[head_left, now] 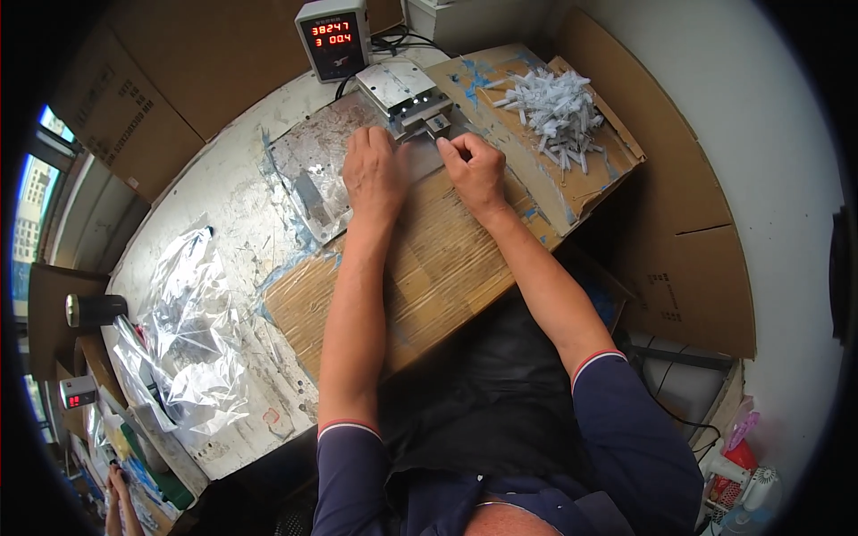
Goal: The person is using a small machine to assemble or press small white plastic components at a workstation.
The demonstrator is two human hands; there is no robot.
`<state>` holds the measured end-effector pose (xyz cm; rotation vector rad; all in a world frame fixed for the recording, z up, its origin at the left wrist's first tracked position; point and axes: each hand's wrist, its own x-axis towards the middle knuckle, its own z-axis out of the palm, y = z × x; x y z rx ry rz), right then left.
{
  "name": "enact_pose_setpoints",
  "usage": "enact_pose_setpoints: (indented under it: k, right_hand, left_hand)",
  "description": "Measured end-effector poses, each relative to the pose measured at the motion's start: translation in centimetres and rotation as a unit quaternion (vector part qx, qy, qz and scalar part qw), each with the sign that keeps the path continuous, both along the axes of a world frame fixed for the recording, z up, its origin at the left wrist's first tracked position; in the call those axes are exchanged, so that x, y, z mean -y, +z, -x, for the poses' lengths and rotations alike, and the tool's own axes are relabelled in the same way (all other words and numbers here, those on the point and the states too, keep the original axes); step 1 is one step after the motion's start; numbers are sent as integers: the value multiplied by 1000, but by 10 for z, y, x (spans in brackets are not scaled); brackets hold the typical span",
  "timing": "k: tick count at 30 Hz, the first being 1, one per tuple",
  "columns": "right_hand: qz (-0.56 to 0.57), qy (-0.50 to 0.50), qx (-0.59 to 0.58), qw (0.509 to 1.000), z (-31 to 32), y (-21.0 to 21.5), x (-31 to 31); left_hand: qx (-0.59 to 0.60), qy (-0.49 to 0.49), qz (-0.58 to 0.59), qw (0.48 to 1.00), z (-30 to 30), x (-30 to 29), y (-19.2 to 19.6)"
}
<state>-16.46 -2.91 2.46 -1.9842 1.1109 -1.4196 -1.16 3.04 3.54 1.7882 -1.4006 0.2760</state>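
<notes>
My left hand (pixel 375 174) lies palm down on the worn cardboard sheet (pixel 429 268), its fingertips at the base of a small metal press fixture (pixel 407 94). My right hand (pixel 475 170) is beside it with thumb and fingers pinched together at the fixture's front edge; whether a small part sits in the pinch is hidden. A heap of small white plastic parts (pixel 556 107) lies on the cardboard just to the right of the fixture.
A grey counter box with red digits (pixel 332 37) stands behind the fixture. A metal plate (pixel 313 174) lies left of my hands. Crumpled clear plastic bags (pixel 188 330) cover the table's left. Cardboard panels (pixel 688 223) line the right wall. Another person's hand (pixel 118 500) shows at lower left.
</notes>
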Motion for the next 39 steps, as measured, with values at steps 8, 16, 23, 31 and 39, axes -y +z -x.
enact_pose_setpoints:
  k: [8,16,23,31,39]
  right_hand:
    - [118,-108,-144,977,98,22,-7]
    - [89,-175,-403,894,166,46,22]
    - [-24,-154,-424,892,169,37,35]
    - [18,-157,-351,923,157,32,19]
    - [-11,-138,-398,907,150,25,46]
  left_hand:
    - [45,-5,14,999,0,6,-2]
    - [61,-4,46,997,0,7,-6]
    - [79,-7,36,996,-1,5,-9]
    - [-62,6,145,987,-7,1,-13]
    - [-132,-42,135,981,-7,0,-10]
